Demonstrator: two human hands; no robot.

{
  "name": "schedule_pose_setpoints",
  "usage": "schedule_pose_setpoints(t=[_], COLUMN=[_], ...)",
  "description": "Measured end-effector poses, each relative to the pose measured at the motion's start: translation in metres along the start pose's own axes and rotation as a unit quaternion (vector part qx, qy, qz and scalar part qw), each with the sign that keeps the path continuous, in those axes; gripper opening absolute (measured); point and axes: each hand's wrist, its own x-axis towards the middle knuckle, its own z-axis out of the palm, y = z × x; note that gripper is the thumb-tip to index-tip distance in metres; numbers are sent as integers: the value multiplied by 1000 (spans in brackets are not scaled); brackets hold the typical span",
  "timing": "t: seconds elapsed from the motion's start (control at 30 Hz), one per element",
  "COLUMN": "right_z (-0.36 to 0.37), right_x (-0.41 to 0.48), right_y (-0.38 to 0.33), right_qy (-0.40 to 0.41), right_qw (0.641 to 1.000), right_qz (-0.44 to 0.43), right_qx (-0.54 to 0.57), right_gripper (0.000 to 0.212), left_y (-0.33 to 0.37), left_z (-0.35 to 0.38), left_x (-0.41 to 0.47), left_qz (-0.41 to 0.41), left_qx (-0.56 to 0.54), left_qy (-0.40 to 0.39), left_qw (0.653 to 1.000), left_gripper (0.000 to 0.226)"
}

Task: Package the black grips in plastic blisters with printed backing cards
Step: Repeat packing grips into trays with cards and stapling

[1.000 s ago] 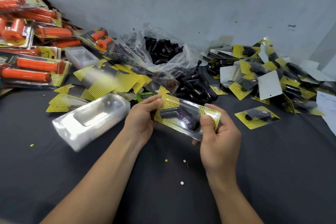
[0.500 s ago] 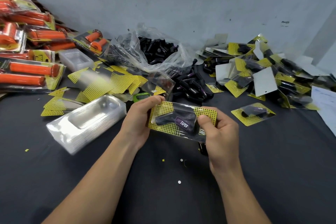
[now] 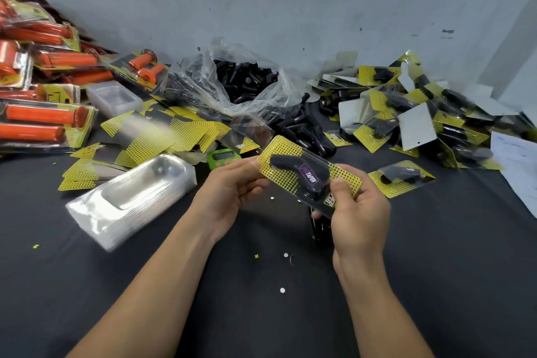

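Holds blister pack above dark table, tilted: black grip, purple TAPER label, clear shell, yellow-dotted card. Pinches its ends with curled fingers and thumbs of left hand and right hand.

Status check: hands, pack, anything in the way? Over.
Left hand pinches blister pack at left end; right hand grips right end. Black grip inside, yellow card behind. Held above table; nothing blocking.

The backing card is yellow with black dots, the grip on it black with a purple label, the desk dark grey, the packed grips orange, the timer green.
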Motion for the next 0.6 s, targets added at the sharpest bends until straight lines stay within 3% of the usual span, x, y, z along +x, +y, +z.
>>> schedule_pose_setpoints(t=[0.27, 0.43, 0.6], right_z=[-3, -2, -17], right_x=[-1, -2, 23], right_y=[-7, -8, -20], right_qy=[-72, -106, -182], right_qw=[997, 994, 968], right_qz=[22, 22, 166], right_qx=[24, 34, 48], right_gripper=[40, 48, 28], left_y=[-1, -3, -9], left_z=[1, -1, 0], left_x=[-2, 2, 10], left_qz=[10, 12, 21], left_qx=[10, -30, -22], left_qy=[9, 27, 44], left_qw=[1000, 999, 999], left_gripper=[26, 15, 16])
